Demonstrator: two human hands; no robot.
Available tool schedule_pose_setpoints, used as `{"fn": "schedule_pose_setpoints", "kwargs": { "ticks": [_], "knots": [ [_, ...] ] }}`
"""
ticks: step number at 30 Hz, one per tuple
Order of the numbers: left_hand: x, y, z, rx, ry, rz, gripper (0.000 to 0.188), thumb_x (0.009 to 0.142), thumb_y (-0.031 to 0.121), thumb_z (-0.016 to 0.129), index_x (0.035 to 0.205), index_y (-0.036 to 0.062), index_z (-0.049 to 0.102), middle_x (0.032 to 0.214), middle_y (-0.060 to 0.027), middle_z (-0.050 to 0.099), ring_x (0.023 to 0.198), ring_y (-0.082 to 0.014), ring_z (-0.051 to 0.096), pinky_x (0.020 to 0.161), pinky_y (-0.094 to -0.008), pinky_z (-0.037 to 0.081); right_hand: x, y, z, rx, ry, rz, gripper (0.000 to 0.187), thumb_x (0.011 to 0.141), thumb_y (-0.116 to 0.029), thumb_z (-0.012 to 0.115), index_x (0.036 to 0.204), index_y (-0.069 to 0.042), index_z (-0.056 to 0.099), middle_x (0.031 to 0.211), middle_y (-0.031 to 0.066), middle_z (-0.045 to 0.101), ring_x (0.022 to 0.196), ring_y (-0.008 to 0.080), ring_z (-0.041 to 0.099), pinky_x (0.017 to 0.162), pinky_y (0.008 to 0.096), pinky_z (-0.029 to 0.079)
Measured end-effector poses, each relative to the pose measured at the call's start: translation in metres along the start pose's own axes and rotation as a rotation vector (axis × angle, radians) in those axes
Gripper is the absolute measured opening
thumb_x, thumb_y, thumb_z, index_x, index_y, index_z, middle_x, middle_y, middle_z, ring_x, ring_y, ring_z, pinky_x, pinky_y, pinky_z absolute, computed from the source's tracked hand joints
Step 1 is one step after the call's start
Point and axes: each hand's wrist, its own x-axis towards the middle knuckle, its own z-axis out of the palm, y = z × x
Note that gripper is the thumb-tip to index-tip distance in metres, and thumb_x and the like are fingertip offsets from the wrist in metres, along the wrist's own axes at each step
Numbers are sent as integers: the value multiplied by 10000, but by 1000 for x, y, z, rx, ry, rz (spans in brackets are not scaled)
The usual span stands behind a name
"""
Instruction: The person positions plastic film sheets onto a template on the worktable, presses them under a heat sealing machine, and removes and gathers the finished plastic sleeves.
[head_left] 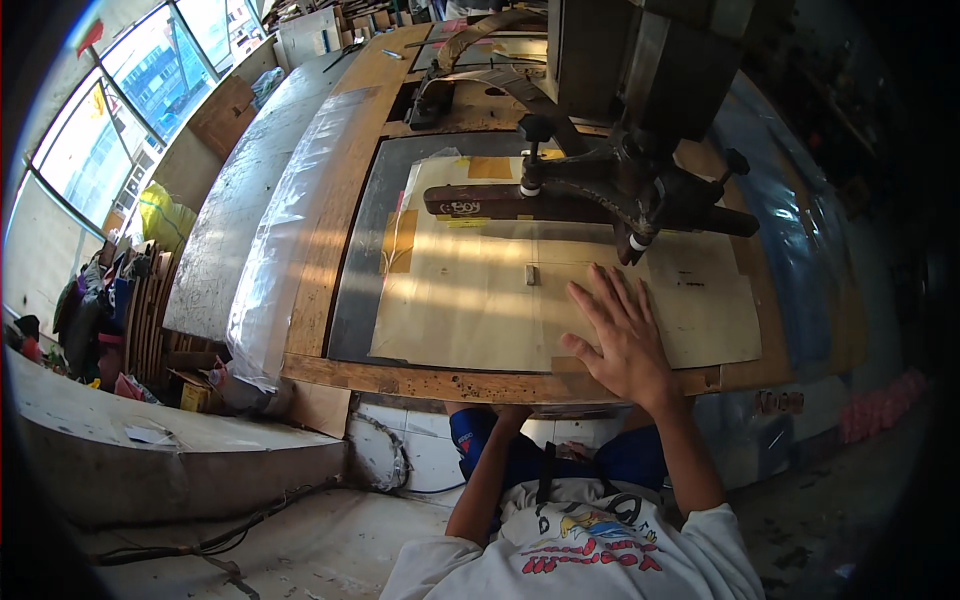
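Observation:
My right hand (622, 345) lies flat with fingers spread on a cream-coloured sheet (460, 320). The sheet is fixed with patches of brown tape (400, 240) and has a small light rectangular piece (531, 274) near its middle. My left hand (512, 413) is at the table's front edge, by my knee; its fingers are hidden beneath the edge. Just beyond my right fingertips a dark metal bar (570, 212) crosses above the sheet, attached to the dark clamp-like head (620, 180) of a machine with knobs.
Wooden strips (480, 384) frame the dark plate (352, 320) under the sheet. Clear plastic film (275, 270) covers part of the table's left side; more bluish film (775, 220) lies at the right. The machine's thick column (680, 70) rises at the back. Stacked boards (150, 300) stand at far left.

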Motion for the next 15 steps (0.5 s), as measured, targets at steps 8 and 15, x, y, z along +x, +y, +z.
{"fn": "schedule_pose_setpoints", "kwargs": {
  "ticks": [8,15],
  "knots": [
    [-87,194,-85,271,-740,-305,407,1016,382,554,1213,44,670,987,-102,698,845,-166,665,773,-302,557,-2,11,8,36,27,-31,667,967,-578,480,1482,-156,438,1578,179,313,1473,371,264,1208,567,147],
    [-112,489,-246,479,-646,543,228,912,175,698,821,-34,689,745,-117,707,605,-174,684,508,-283,491,13,14,5,29,34,-9,637,963,-548,508,1461,-153,469,1560,178,345,1465,365,278,1209,545,163]
  ]
}}
